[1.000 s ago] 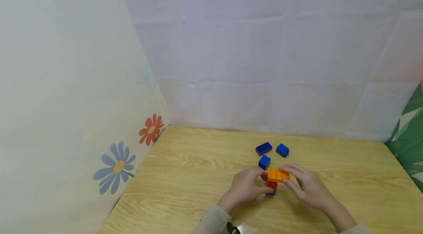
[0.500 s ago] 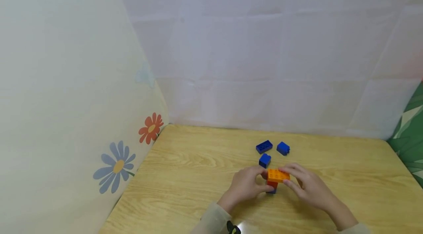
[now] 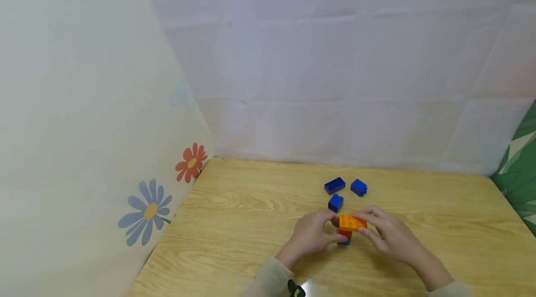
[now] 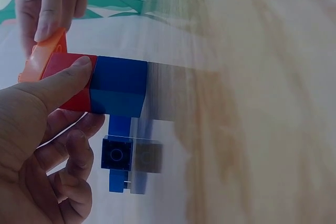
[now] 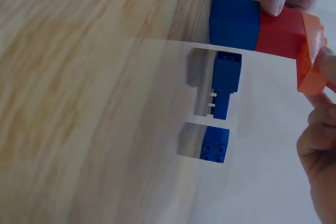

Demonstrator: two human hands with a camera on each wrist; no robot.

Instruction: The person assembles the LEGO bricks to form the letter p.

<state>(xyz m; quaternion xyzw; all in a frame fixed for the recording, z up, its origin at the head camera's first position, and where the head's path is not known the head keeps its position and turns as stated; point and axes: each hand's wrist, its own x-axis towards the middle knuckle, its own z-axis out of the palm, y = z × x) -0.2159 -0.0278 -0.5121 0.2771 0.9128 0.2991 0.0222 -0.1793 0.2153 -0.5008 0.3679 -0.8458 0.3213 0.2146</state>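
Observation:
A stack stands upright on the table: a blue brick [image 4: 118, 85] below, a red brick [image 5: 281, 31] on it, and an orange brick [image 3: 352, 223] on top, jutting out to the right. My left hand [image 3: 311, 235] pinches the red brick between thumb and fingers; in the left wrist view its thumb lies across the red side. My right hand [image 3: 390, 236] holds the overhanging end of the orange brick between thumb and fingers. The right wrist view shows the orange brick against the red one, slightly tilted.
Behind the stack on the wooden table [image 3: 234, 204] lie three loose blue bricks: one close behind [image 3: 335, 203], one farther back with its hollow side showing [image 3: 334, 185], one to its right [image 3: 358, 187]. White cloth [image 3: 293, 129] hangs at the table's back edge.
Both hands keep their hold on the stack and barely move. The head view has shifted very slightly; the bricks stay where they were.

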